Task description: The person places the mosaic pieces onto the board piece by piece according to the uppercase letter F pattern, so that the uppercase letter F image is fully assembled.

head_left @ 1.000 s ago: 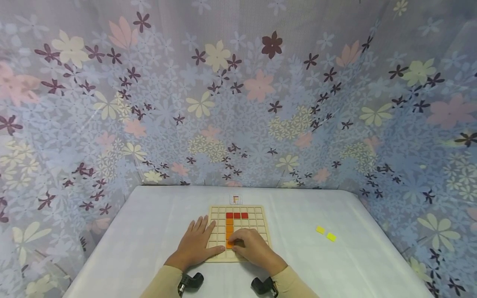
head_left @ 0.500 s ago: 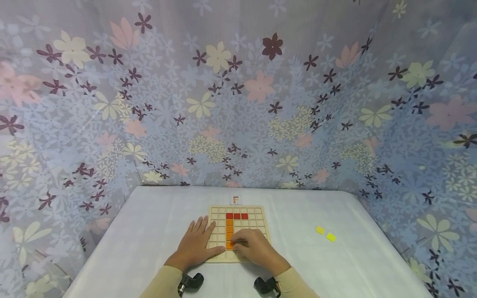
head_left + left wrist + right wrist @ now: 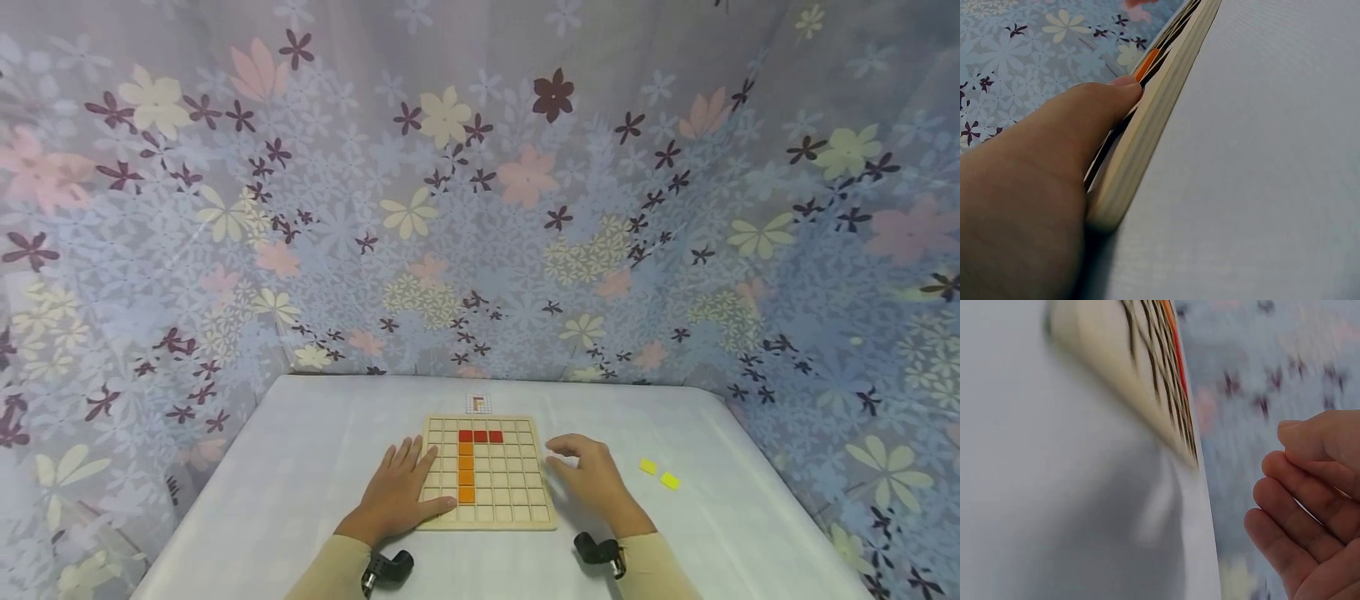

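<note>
A wooden grid board (image 3: 510, 492) lies on the table, with three red tiles (image 3: 481, 437) in a row and a column of several orange tiles (image 3: 466, 477) below the leftmost one. My left hand (image 3: 397, 492) rests spread on the board's left side, its thumb along the lower squares; the left wrist view shows that thumb (image 3: 1097, 106) at the board's edge. Just right of the board hovers my right hand (image 3: 592, 479), its fingers loosely bent and holding nothing. Two yellow tiles (image 3: 659, 474) lie on the table, farther right of that hand.
A small printed card (image 3: 478, 404) with a coloured grid pattern lies behind the board. The white-covered table (image 3: 330, 417) ends at a floral curtain (image 3: 480, 250) at the back and sides. A black wrist camera (image 3: 597, 550) is strapped to my right wrist, another (image 3: 392, 568) to my left.
My right hand has left the lowest orange tile and moved right, off the board. That tile now shows fully in its square. My left hand has stayed on the board.
</note>
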`<state>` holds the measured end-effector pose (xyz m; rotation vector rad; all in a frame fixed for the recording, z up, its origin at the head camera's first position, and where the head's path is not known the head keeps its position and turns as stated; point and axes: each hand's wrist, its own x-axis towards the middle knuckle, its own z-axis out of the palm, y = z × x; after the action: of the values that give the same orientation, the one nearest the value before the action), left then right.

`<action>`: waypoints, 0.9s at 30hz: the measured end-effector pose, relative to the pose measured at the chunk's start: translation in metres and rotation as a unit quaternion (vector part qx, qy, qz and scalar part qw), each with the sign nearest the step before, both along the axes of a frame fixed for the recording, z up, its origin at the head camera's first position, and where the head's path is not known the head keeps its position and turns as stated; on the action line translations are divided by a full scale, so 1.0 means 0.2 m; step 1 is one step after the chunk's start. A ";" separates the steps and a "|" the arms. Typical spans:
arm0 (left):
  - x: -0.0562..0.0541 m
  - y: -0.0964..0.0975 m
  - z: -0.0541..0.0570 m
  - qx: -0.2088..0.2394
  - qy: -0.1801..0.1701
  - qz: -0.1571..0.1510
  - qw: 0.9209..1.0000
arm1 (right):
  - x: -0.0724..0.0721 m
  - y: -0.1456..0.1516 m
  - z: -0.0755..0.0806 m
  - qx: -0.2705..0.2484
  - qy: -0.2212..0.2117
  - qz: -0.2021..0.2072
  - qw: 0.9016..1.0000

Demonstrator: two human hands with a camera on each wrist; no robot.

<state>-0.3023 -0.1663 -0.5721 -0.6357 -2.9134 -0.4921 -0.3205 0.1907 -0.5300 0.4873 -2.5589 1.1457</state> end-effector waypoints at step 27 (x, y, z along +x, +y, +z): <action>0.00 0.01 -0.01 -0.019 -0.004 0.009 1.000 | -0.02 0.75 -0.09 0.059 -0.134 -0.137 0.980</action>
<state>-0.3026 -0.1648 -0.5737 -0.6122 -2.9390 -0.4393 -0.3242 0.3403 -0.5477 -0.0031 -2.8226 1.0223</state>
